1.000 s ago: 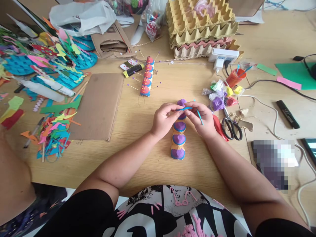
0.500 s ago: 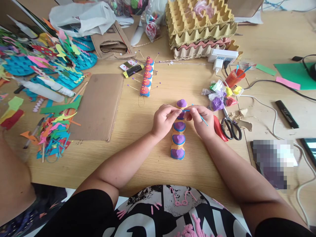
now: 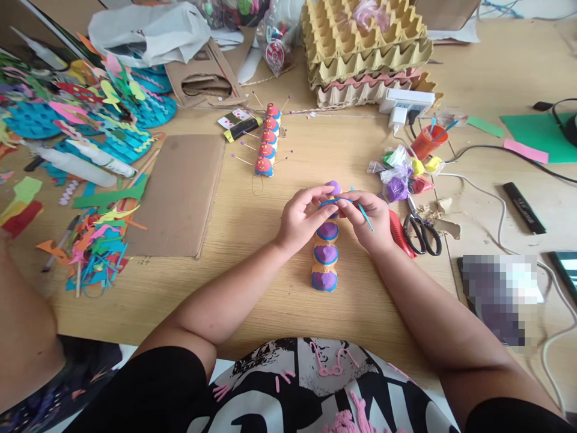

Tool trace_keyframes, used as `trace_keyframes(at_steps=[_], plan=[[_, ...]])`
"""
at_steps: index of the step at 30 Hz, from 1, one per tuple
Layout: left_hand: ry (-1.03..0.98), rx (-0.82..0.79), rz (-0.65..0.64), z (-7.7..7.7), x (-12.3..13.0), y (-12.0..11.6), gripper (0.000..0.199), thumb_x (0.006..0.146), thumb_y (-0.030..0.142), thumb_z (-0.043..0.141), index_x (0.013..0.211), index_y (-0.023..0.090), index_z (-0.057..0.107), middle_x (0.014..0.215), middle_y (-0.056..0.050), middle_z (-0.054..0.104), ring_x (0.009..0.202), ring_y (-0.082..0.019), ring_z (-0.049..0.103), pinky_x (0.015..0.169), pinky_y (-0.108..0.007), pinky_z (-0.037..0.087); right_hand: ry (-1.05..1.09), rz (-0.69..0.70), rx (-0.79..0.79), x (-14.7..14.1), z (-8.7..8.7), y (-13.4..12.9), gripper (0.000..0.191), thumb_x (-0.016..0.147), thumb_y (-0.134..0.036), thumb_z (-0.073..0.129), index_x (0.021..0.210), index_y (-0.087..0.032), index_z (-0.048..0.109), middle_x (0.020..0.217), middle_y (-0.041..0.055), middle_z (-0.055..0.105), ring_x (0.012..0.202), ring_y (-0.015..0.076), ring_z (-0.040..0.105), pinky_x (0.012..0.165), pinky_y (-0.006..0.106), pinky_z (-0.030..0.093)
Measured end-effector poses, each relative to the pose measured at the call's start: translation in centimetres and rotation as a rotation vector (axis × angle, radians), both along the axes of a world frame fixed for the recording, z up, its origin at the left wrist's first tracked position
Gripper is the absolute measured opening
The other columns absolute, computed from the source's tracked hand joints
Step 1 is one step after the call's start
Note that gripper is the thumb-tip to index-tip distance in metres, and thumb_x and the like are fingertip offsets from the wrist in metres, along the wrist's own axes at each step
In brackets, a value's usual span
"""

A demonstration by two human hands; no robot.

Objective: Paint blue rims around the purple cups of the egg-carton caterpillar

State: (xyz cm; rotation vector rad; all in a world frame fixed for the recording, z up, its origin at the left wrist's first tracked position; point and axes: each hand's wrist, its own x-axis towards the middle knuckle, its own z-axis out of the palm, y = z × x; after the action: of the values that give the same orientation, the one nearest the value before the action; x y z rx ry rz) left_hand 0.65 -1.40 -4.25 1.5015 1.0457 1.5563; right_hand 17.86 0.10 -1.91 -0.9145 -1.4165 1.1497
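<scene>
Over a row of egg-carton cups [image 3: 326, 255] topped with purple and rimmed in blue, both my hands meet near its far end. My left hand [image 3: 297, 218] pinches a thin blue strip [image 3: 343, 199], its forefinger arched above the thumb. My right hand [image 3: 373, 224] is closed with thumb and fingers at the strip's other end. A slim light-blue stick [image 3: 366, 219] also sits in the right hand, pointing toward me. The fingers partly cover the second cup. Farther off stands a red-and-blue egg-carton caterpillar [image 3: 265, 165] with pin-like sticks.
Scissors [image 3: 421, 231] and bagged purple clay [image 3: 398, 189] lie right of my hands, near an orange cup [image 3: 428, 142]. A cardboard sheet [image 3: 180, 192] and paper scraps [image 3: 101, 240] are at left. Egg trays [image 3: 367, 54] stand behind. Another person's arm [image 3: 27, 313] is at far left.
The blue strip, straight before, now looks bent between my fingertips. My left forefinger has lifted away from the thumb, and the light-blue stick has shifted slightly left.
</scene>
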Motion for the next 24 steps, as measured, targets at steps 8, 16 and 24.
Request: trace_keyframes(at_steps=[8,16,24], plan=[[0.072,0.075,0.021,0.5,-0.4,0.1,0.028,0.097,0.052,0.079,0.103,0.026,0.087,0.099,-0.006,0.084,0.097,-0.019,0.077,0.091,-0.033,0.061,-0.057,0.051,0.010,0.1,0.3,-0.1,0.049,0.088,-0.070,0.079,0.076,-0.022,0.081,0.071,0.0031,0.078,0.063,0.0149,0.068,0.063,0.029,0.060],[0.002,-0.022,0.097,0.6,-0.3,0.1,0.045,0.093,0.066,0.077,0.091,0.022,0.084,0.090,-0.006,0.083,0.084,-0.018,0.077,0.078,-0.030,0.059,0.017,0.056,-0.023,-0.1,-0.7,0.1,0.050,0.076,-0.063,0.093,0.111,-0.030,0.080,0.102,0.0026,0.083,0.086,0.0201,0.078,0.082,0.038,0.067],[0.126,0.014,0.100,0.7,-0.5,-0.1,0.055,0.098,0.070,0.067,0.073,0.022,0.078,0.074,-0.003,0.077,0.076,-0.018,0.071,0.078,-0.034,0.056,-0.043,0.055,0.024,-0.1,0.3,-0.5,0.038,0.084,-0.063,0.087,0.093,-0.026,0.083,0.088,0.0036,0.085,0.079,0.0195,0.078,0.074,0.035,0.065]])
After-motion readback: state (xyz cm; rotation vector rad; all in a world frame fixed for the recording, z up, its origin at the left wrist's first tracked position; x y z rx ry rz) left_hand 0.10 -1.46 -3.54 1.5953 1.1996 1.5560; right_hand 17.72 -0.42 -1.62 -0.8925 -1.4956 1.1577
